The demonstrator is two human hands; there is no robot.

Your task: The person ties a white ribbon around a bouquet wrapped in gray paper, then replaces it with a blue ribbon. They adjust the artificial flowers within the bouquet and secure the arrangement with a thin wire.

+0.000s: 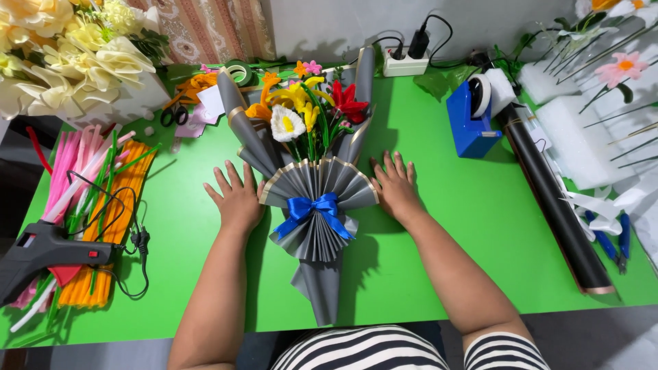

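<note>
Both hands lay flat on the green table (480,226), palms down, fingers spread apart, gripping nothing — left hand (236,199) just left of the bouquet (312,171), right hand (395,188) just right of it, both touching or nearly touching the pleated fan. The bouquet lay at the table's middle, stem end pointing to the near edge, blooms toward the far edge; grey wrapping paper with a gold rim, a blue ribbon bow (315,211) tied at the waist, pipe-cleaner flowers inside in white, yellow, orange and red. Near the left edge — a bundle of pipe cleaners (96,192) in pink, green and orange, with a black glue gun (41,255) lying across it, cord looped beside. Scissors (175,115) and a roll of green tape (240,72) sat toward the far-left corner. A white power strip (404,65) sat at the far edge. A blue tape dispenser (469,123) stood toward the far-right, and a long black paper roll (555,205) ran along the right edge. White foam sheets (582,137) lay beyond it.
</note>
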